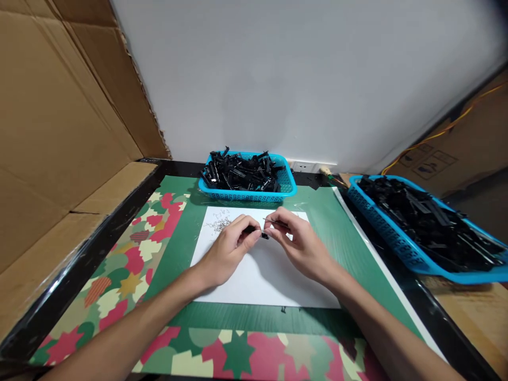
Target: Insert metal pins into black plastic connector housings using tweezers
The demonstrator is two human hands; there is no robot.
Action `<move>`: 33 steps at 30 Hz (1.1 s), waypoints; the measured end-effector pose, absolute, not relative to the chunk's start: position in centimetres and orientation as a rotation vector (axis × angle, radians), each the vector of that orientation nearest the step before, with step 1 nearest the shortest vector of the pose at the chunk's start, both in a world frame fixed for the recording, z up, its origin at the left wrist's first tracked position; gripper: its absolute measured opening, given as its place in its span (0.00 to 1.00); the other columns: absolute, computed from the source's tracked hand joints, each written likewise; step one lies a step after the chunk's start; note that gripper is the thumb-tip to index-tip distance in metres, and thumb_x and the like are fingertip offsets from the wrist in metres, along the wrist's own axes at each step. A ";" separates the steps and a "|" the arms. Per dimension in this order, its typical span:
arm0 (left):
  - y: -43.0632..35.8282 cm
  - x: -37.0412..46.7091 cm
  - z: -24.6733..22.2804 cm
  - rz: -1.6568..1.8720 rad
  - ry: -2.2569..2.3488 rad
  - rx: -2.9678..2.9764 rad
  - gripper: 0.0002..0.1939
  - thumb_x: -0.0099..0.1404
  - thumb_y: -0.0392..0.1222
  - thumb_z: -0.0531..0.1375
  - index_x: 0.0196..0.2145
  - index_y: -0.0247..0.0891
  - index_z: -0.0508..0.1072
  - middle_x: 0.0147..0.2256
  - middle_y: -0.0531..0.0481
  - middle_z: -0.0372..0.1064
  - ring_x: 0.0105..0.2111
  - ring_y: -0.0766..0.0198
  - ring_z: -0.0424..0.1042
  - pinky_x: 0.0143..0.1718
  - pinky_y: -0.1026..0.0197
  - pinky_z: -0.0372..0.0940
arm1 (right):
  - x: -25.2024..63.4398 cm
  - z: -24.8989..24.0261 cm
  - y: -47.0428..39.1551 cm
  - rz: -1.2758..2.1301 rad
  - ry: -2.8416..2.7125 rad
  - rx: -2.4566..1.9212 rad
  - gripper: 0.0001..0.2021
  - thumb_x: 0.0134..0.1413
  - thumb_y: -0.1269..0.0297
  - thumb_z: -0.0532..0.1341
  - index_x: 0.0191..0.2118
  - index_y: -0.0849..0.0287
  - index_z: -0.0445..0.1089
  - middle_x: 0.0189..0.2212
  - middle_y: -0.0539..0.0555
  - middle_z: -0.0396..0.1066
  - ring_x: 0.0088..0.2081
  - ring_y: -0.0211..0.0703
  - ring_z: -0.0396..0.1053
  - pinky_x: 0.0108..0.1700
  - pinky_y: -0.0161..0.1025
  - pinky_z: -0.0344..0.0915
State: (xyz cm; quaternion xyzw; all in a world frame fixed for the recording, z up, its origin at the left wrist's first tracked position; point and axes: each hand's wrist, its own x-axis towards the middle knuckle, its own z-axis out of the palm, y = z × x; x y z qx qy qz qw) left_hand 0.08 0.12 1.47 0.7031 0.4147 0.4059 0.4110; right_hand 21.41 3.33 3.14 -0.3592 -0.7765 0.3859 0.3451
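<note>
Over the white sheet (254, 280), my left hand (232, 246) is closed on a small black plastic part (264, 236), whose end sticks out past the thumb. Most of that part is hidden by the fingers. My right hand (299, 241) is closed around a thin metal tool (278, 222) that looks like tweezers. Its thumb and forefinger are close to the black part; whether they pinch something small there I cannot make out. A loose heap of tiny bent metal wires (220, 221) lies beside my left hand on the sheet.
Behind the sheet stands a blue basket (248, 197) heaped with black plastic parts. Another blue basket (397, 248) of black parts is at the right. Small black bits (283, 309) lie at the sheet's front edge. Cardboard (59, 106) walls the left; a socket strip (304, 166) sits behind.
</note>
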 end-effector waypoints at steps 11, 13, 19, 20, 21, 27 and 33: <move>0.3 0.2 1.5 0.906 0.796 1.426 0.17 0.78 0.55 0.55 0.42 0.39 0.74 0.35 0.50 0.64 0.35 0.62 0.61 0.38 0.60 0.56 | 21.5 3.2 3.0 1.089 -1.926 -0.845 0.09 0.73 0.56 0.62 0.42 0.55 0.73 0.38 0.54 0.71 0.38 0.44 0.68 0.42 0.42 0.67; 0.3 0.2 1.2 0.868 0.777 1.351 0.18 0.77 0.57 0.56 0.40 0.39 0.72 0.33 0.52 0.61 0.31 0.64 0.56 0.33 0.60 0.52 | 21.5 3.2 3.0 1.132 -1.902 -0.834 0.10 0.73 0.56 0.62 0.41 0.55 0.73 0.38 0.54 0.71 0.38 0.44 0.69 0.42 0.42 0.67; 0.1 0.3 1.1 0.837 0.721 1.203 0.18 0.74 0.58 0.60 0.38 0.40 0.70 0.34 0.52 0.59 0.30 0.65 0.54 0.32 0.61 0.49 | 21.4 3.3 3.1 1.166 -1.858 -0.795 0.09 0.70 0.56 0.65 0.40 0.55 0.74 0.37 0.53 0.72 0.39 0.44 0.69 0.42 0.43 0.66; 0.1 0.3 1.2 0.845 0.721 1.211 0.17 0.74 0.57 0.60 0.38 0.40 0.70 0.34 0.52 0.59 0.30 0.65 0.54 0.32 0.61 0.49 | 21.4 3.3 3.1 1.180 -1.852 -0.788 0.08 0.70 0.57 0.65 0.41 0.55 0.75 0.37 0.53 0.72 0.39 0.44 0.69 0.43 0.43 0.66; 0.1 0.2 1.3 0.859 0.727 1.226 0.17 0.74 0.57 0.60 0.38 0.40 0.70 0.34 0.53 0.59 0.30 0.65 0.54 0.32 0.61 0.49 | 21.5 3.3 3.1 1.200 -1.839 -0.784 0.08 0.69 0.57 0.66 0.41 0.55 0.75 0.37 0.53 0.72 0.39 0.43 0.69 0.43 0.42 0.66; 0.2 0.3 1.5 0.971 0.840 1.416 0.17 0.77 0.55 0.57 0.38 0.40 0.71 0.34 0.52 0.61 0.33 0.63 0.58 0.36 0.60 0.54 | 21.5 3.2 3.4 1.259 -1.798 -0.833 0.10 0.68 0.54 0.66 0.42 0.56 0.76 0.37 0.52 0.73 0.38 0.43 0.68 0.41 0.41 0.66; 0.2 0.3 1.5 0.960 0.891 1.535 0.17 0.78 0.55 0.55 0.43 0.40 0.74 0.38 0.49 0.68 0.40 0.59 0.65 0.42 0.58 0.59 | 21.5 3.0 3.5 1.218 -1.830 -0.879 0.11 0.68 0.54 0.67 0.42 0.57 0.76 0.37 0.54 0.76 0.38 0.43 0.70 0.42 0.40 0.67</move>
